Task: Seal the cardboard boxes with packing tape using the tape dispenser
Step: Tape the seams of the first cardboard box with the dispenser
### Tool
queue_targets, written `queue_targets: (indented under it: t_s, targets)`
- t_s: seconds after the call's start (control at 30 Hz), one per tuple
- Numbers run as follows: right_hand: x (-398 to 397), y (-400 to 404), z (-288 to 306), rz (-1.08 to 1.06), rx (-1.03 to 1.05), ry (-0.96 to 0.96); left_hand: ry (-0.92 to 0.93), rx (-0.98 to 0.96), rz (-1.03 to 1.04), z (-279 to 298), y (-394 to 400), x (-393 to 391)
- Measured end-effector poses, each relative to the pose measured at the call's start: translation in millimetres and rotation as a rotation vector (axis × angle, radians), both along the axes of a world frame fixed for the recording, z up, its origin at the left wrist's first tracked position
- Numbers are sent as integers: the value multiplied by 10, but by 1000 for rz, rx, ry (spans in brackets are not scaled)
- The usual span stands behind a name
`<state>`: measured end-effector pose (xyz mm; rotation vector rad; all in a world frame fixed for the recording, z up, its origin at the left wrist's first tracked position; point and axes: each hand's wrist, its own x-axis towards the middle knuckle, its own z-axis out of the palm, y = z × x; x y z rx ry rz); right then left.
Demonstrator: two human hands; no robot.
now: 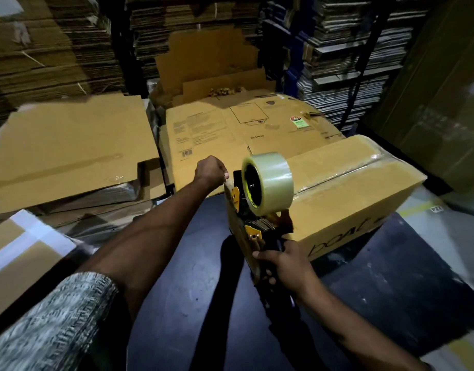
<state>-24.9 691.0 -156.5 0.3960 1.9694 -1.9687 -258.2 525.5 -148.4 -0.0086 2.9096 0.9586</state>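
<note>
Fingers (268,273) of right hand (286,263) hide tape dispenser (246,210) handle.

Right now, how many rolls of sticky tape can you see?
1. The clear tape roll sits on the tape dispenser, which the right hand holds beside the closed cardboard box. Others may be hidden among the cardboard stacks.

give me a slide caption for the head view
Right hand holds tape dispenser at cardboard box; left hand pinches the tape end.
</note>
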Motion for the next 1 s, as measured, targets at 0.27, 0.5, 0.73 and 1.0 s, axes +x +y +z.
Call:
queue_targets:
  t_s: [0.27, 0.5, 0.73, 1.0]
  targets:
    - [-46, -57, -13, -10, 32, -27, -9, 19, -17, -90, -32, -38]
    - [-79, -61, 9, 3, 68, -41, 6, 63, 13, -111, -40, -89]
    - [-117, -70, 49, -14, 50, -59, 94, 128, 65, -186, 1, -95]
    - [-199, -74, 42, -23, 43, -60, 66, 109, 101, -224, 4, -132]
